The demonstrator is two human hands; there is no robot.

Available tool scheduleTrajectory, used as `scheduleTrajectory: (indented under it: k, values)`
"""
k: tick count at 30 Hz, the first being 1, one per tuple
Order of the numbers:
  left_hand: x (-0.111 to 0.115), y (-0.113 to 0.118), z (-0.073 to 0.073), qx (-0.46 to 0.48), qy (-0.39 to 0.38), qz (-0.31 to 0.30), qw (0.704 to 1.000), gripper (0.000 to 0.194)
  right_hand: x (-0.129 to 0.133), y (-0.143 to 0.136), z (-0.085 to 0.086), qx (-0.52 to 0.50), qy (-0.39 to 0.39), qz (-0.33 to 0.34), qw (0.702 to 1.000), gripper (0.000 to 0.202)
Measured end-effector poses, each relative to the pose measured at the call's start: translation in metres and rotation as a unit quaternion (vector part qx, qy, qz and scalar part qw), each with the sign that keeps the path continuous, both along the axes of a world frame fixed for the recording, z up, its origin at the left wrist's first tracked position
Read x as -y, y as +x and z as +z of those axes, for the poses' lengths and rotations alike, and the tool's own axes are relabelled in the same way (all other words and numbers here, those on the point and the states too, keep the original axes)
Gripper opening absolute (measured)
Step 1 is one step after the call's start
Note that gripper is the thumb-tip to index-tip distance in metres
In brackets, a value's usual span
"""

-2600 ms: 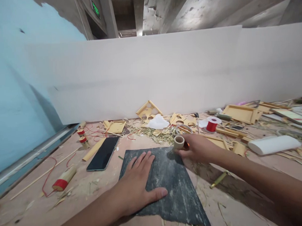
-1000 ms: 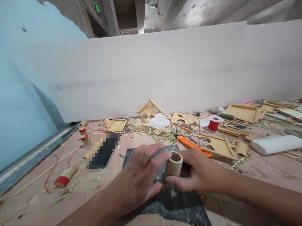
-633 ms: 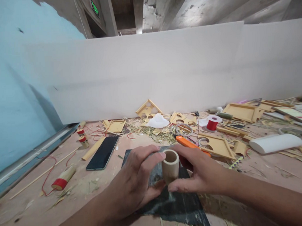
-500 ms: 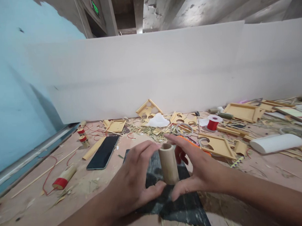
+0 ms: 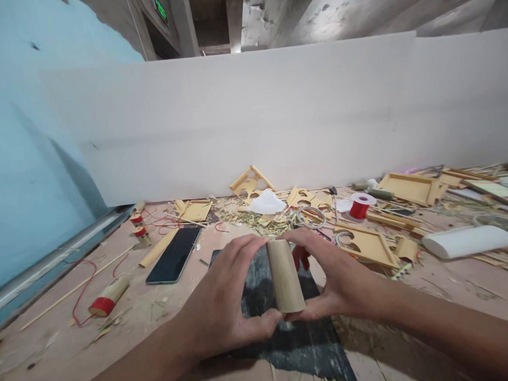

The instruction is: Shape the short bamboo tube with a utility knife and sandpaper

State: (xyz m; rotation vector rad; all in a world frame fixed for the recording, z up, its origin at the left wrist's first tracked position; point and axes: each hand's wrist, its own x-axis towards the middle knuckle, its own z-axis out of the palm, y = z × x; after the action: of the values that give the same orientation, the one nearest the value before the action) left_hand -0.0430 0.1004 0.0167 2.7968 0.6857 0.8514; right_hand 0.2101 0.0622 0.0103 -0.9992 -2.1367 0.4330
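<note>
A short pale bamboo tube [image 5: 285,276] is held between my two hands over a dark sheet [image 5: 294,351] with worn, scuffed marks. My left hand [image 5: 237,292] is curved at the tube's left, fingertips at its far end and thumb at its near end. On the other side, my right hand [image 5: 325,271] bends round it in the same way, with its thumb against the near end. The tube's far end leans away from me, so its opening is hidden. Both palms stay apart from the tube's sides.
A black phone [image 5: 174,256] lies to the left, beside a bamboo piece with a red band [image 5: 109,296] and red cord. Wood shavings, cut-out wooden panels [image 5: 368,244], a red thread spool [image 5: 359,206] and a white rounded block [image 5: 469,242] lie behind and to the right.
The tube has tipped away from me; its open top showed before and is now out of sight. My right thumb has moved up to the tube's near end.
</note>
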Motion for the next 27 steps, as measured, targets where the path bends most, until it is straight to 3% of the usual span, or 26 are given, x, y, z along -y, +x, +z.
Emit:
scheduleTrajectory:
  k: [10, 18, 22, 27]
  values:
    - [-0.002, 0.001, 0.000, -0.022, -0.018, -0.018, 0.999, 0.085, -0.005, 0.003, -0.003, 0.043, 0.045, 0.000, 0.998, 0.083]
    - [-0.002, -0.001, -0.003, -0.018, -0.076, -0.015, 0.997, 0.088, 0.004, 0.002, -0.004, 0.019, 0.099, -0.025, 0.995, 0.121]
    - [-0.002, 0.000, -0.002, -0.005, -0.106, -0.016, 0.994, 0.089, 0.006, 0.002, -0.003, -0.003, 0.092, -0.019, 0.996, 0.139]
    - [0.001, 0.001, -0.001, 0.056, -0.174, 0.014, 0.983, 0.088, 0.004, 0.003, -0.005, -0.028, 0.051, 0.013, 0.998, 0.145]
